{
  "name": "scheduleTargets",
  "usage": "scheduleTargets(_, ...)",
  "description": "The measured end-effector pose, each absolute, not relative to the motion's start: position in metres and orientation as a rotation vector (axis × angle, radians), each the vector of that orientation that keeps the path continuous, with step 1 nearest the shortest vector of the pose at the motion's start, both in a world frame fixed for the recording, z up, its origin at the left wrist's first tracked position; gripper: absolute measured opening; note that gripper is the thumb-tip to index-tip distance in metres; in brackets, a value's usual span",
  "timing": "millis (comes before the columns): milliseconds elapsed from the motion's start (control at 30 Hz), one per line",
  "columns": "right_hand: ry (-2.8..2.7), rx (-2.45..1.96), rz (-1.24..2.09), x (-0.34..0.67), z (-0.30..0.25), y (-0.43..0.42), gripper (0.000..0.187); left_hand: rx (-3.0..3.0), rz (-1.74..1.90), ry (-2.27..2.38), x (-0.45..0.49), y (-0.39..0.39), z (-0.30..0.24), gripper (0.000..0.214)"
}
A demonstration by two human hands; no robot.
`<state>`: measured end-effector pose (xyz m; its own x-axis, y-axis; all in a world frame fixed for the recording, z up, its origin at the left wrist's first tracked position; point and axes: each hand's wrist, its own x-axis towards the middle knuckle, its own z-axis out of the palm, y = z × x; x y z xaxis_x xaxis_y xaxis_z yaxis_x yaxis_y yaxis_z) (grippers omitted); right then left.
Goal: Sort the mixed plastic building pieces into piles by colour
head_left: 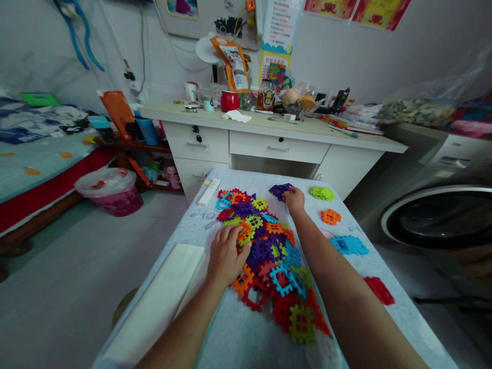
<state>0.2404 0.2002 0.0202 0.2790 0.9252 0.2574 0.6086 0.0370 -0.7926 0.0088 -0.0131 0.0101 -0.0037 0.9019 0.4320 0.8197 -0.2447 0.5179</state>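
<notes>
A long heap of interlocking plastic building pieces in purple, red, orange, blue and yellow-green runs down the middle of the cloth-covered table. My left hand rests on the heap's left side, thumb and fingers apart around an orange piece and yellow-green ones. At the far end, my right hand pinches the edge of a small purple stack; its fingertips are partly hidden. Sorted by colour along the right side lie yellow-green pieces, orange pieces, blue pieces and red pieces.
A long white box lies along the table's left edge, with a small white strip farther up. Beyond stands a cluttered white desk. A washing machine is at right; a pink bin and a bed are at left.
</notes>
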Motion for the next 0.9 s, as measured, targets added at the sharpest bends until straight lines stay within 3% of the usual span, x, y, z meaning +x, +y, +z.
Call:
scheduleTargets(167, -1.446, -1.676, 0.342, 0.236, 0.025, 0.181, 0.03, 2.135, 1.101, 1.848, 0.009, -0.013, 0.01, 0.034)
scheduleTargets(333, -1.949, -1.625, 0.454, 0.213, 0.033, 0.164, 0.019, 2.136, 1.095, 1.856, 0.009, -0.013, 0.009, 0.035)
scheduleTargets(567, -2.153, -1.751, 0.293, 0.184, 0.029, 0.158, 0.047, 2.14, 1.097, 1.862, 0.009, -0.013, 0.008, 0.035)
scheduleTargets(900, -2.032, -1.821, 0.312, 0.185, 0.031, 0.156, 0.046, 2.127, 1.109, 1.846, 0.008, -0.013, 0.007, 0.036)
